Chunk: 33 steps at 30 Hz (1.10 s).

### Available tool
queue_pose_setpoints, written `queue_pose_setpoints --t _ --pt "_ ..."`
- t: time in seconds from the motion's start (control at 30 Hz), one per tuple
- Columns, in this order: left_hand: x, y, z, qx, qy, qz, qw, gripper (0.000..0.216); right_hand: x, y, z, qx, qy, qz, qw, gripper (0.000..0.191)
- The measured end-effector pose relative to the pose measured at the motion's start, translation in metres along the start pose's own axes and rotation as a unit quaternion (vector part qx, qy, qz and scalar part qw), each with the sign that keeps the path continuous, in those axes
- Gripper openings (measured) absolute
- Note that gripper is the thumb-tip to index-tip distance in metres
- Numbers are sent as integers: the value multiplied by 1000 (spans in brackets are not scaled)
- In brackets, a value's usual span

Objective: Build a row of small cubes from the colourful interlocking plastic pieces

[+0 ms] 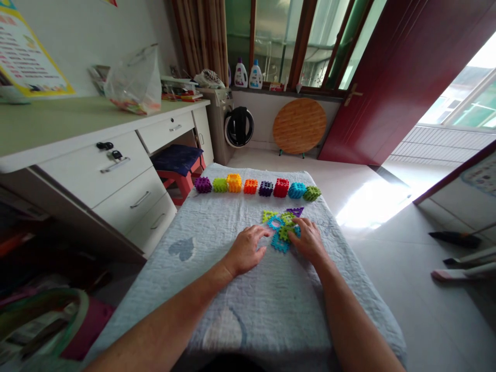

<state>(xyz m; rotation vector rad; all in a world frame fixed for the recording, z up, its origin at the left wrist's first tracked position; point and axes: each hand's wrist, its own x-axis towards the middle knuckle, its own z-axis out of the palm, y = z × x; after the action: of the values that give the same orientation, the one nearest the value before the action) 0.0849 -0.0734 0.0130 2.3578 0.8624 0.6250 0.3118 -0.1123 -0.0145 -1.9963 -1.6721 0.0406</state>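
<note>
A small pile of flat plastic building pieces with toothed edges lies on the cloth-covered table. Among them are a blue piece (pixel 279 243), a light green piece (pixel 268 215) and a purple triangular piece (pixel 296 212). My right hand (pixel 310 242) is at the pile's right side, thumb and forefinger closed on a green toothed piece (pixel 285 232). To the left of the pile, my left hand (pixel 246 250) hovers with thumb and fingers apart and nothing between them. Behind the pile stands a row of assembled toothed cubes, including a yellow cube (pixel 234 183) and a red cube (pixel 281 187).
A pale quilted cloth (pixel 217 232) covers the table. Along the left are a white desk (pixel 93 170) and a stool (pixel 179 161). A washing machine (pixel 220 124), a round wooden board (pixel 299 125) and a dark red door (pixel 372 98) stand beyond the table.
</note>
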Motion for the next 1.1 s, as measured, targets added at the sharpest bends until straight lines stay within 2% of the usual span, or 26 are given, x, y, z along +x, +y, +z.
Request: queue_pose_setpoints --t 0.13,0.23,0.43,0.53,0.6,0.73,0.87,1.1 --pt "-2 -18 7 3 27 -10 1000 35 -3 -6 4 3 -11 -19 1000 34" --pt "-4 -20 7 5 23 8 1000 50 -5 -15 7 40 -14 -41 998 34" --pt "-7 -12 10 45 -24 68 996 77 -7 -30 5 153 -48 -113 980 29" --pt "-7 -10 12 54 -39 68 995 68 -5 -30 2 169 -58 -129 976 26" --pt "-6 -9 12 55 -40 62 996 57 -3 -26 0 146 -36 -116 982 27" --pt "-7 -8 11 46 -32 62 997 50 1 -13 -4 71 6 -42 997 36" --pt "-7 -10 9 23 -34 70 997 48 -1 -11 -7 18 13 11 1000 34" --pt "-6 -22 4 -9 0 52 999 57 -8 -26 -3 34 -71 -86 993 31"
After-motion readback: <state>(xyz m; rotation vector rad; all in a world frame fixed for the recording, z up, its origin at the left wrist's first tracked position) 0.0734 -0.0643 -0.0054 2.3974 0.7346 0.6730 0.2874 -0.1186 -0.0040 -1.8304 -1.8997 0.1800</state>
